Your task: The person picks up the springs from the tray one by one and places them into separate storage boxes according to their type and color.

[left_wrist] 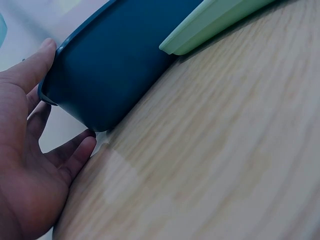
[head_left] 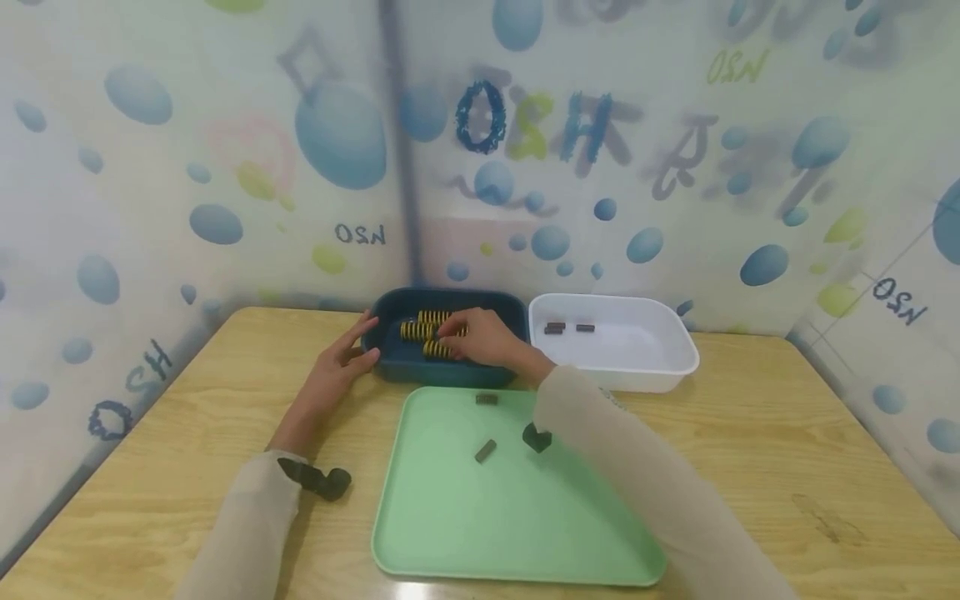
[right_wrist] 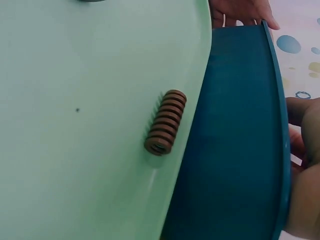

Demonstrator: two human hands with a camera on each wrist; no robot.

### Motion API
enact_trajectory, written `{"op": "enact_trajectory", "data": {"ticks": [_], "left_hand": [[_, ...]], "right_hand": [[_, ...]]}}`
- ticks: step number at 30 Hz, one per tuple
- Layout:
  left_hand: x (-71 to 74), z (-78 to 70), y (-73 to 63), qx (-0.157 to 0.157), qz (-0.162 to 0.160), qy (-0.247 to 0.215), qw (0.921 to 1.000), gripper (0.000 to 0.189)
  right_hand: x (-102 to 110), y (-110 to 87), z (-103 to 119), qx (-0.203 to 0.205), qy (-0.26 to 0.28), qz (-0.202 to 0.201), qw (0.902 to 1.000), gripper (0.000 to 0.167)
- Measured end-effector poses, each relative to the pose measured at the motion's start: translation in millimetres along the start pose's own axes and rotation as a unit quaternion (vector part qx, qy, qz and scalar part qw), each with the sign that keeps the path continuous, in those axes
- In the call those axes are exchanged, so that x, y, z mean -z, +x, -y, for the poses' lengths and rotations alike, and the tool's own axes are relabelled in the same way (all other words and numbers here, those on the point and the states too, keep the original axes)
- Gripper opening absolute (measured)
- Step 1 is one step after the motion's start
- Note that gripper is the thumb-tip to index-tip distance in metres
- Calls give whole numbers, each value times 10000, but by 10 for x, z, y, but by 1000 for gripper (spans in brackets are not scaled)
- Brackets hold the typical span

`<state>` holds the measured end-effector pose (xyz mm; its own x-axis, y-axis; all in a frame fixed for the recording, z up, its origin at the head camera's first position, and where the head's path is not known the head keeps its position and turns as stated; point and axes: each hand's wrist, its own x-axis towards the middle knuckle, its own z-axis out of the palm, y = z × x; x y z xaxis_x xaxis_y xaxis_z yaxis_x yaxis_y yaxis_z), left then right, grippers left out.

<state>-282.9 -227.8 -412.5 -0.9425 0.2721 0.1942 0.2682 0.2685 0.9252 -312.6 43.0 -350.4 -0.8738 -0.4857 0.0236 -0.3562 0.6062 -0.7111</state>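
My left hand (head_left: 337, 367) rests on the left end of a dark blue bin (head_left: 405, 371), its thumb and forefinger spread along the rim; the left wrist view shows its lower fingers beside the bin's base. Inside that bin my right hand (head_left: 483, 333) pinches a yellow spring (head_left: 461, 331), mostly hidden by the fingers. Several other yellow springs (head_left: 416, 332) lie around those fingertips. On the green tray (head_left: 517, 517) in front are two brown springs, one near the far rim (head_left: 487, 400) and one nearer the middle (head_left: 485, 451). The right wrist view shows a brown spring's coils (right_wrist: 166, 122) up close.
A white bin (head_left: 622, 382) with three brown springs (head_left: 585, 328) stands to the right of the blue one. Both bins sit at the back of a wooden table (head_left: 787, 433), close to a patterned wall (head_left: 465, 192). The tray lies just before the blue bin.
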Motion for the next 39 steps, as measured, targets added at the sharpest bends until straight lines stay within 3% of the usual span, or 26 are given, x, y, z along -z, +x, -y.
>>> {"op": "enact_trajectory", "data": {"ticks": [3, 10, 21, 29, 39], "left_hand": [[-3, -17, -7, -5, 27, -37, 10000, 57], [-12, -206, -68, 9, 86, -16, 10000, 58], [4, 2, -4, 17, 20, 73, 10000, 57], [-36, -332, -102, -3, 63, 4, 10000, 56], [-14, -45, -14, -84, 8, -15, 10000, 56]], "right_hand": [[-16, 0, -14, -9, 77, 37, 10000, 22], [-5, 12, -20, -93, 248, -50, 9996, 21], [7, 20, -60, -269, 102, -88, 9995, 23], [16, 14, -55, -373, 172, -61, 9991, 23], [3, 22, -81, -299, 337, 242, 9987, 23]]}}
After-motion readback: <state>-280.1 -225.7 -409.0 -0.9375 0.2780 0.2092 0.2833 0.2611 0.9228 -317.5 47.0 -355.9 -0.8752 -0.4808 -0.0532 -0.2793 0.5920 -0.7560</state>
